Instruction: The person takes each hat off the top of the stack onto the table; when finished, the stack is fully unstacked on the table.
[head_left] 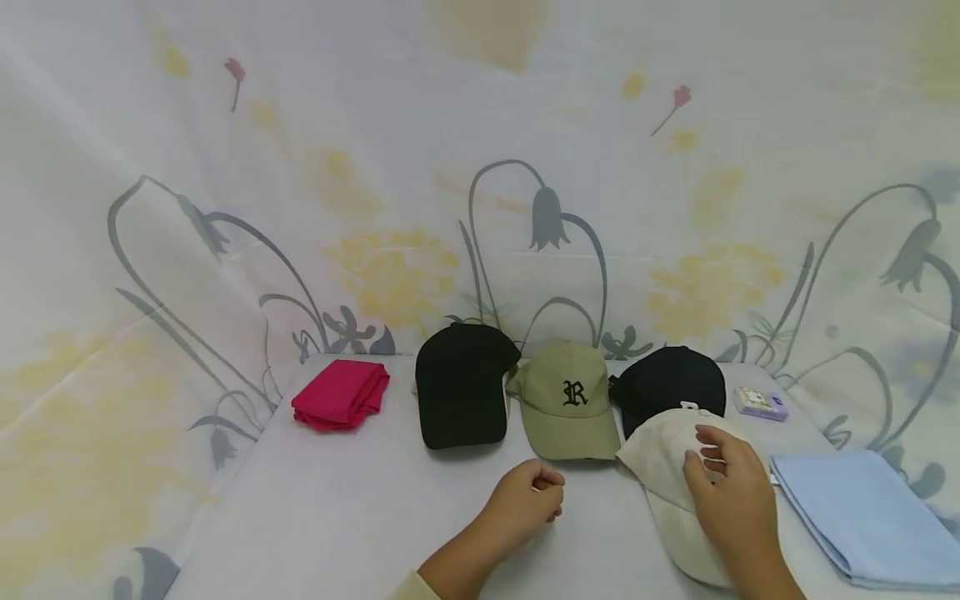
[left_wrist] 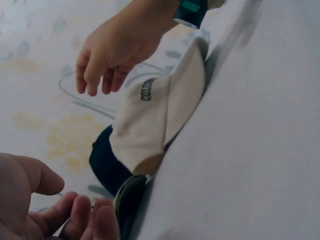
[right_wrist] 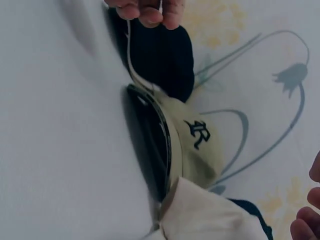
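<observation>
A cream cap (head_left: 660,458) lies at the right front, dark lettering on its crown in the left wrist view. Just over this cap hangs my right hand (head_left: 735,496), its fingers loosely bent and holding nothing; the left wrist view shows a gap between fingertips and crown. My left hand (head_left: 525,500) hovers above the middle of the table, fingers loosely curled with nothing in them. Ahead of it sits an olive cap (head_left: 566,400) bearing a black letter R. To that one's left is a black cap (head_left: 461,383). Another dark cap (head_left: 671,379) stands partly hidden behind the cream one.
On the white table (head_left: 322,508), a folded red cloth (head_left: 341,396) lies at the far left. A small purple and yellow packet (head_left: 761,403) is at the back right, and a folded light blue cloth (head_left: 873,517) at the right edge. A flower-printed curtain (head_left: 390,167) hangs behind.
</observation>
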